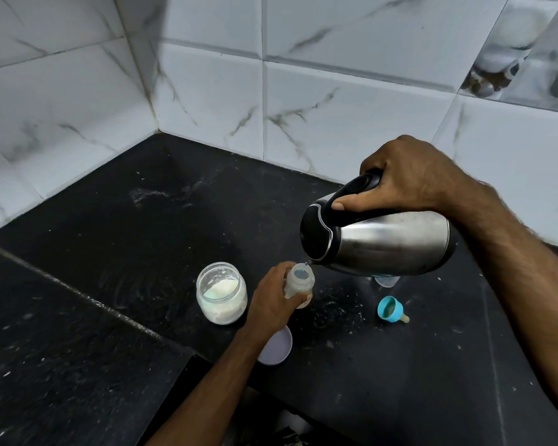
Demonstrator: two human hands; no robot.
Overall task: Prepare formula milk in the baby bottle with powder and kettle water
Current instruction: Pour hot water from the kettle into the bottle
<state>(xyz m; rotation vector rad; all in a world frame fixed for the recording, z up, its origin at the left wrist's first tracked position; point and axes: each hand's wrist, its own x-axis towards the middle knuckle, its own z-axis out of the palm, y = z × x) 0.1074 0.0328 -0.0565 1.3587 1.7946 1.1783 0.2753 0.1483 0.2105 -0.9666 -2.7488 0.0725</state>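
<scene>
steel and black plastic, the kettle point(377, 235) lies tipped almost flat in the air, its long axis running from the right hand point(409, 178) down and leftward to the spout, which sits right over the open mouth of the baby bottle point(300, 281) with barely a gap between them. the right hand is wrapped tight around the handle, thumb laid along its underside; the left hand point(274, 300) is curled around the bottle's lower body, holding it upright on the tabletop point(142, 252). the pour turns on that one alignment: the bottle stands below and to the left of the kettle's lip, so any drift of either hand would likely send water onto the left hand's fingers. whether water is flowing is too fine to tell. just left of the bottle stands an open glass jar of powder point(221, 292); a pale lid point(276, 347) lies near the left wrist, and the blue teat ring point(391, 309) lies on its side to the right, well clear. the black stone surface is dusted with white specks, backed by a corner of marbled white wall tiles point(335, 107).
</scene>
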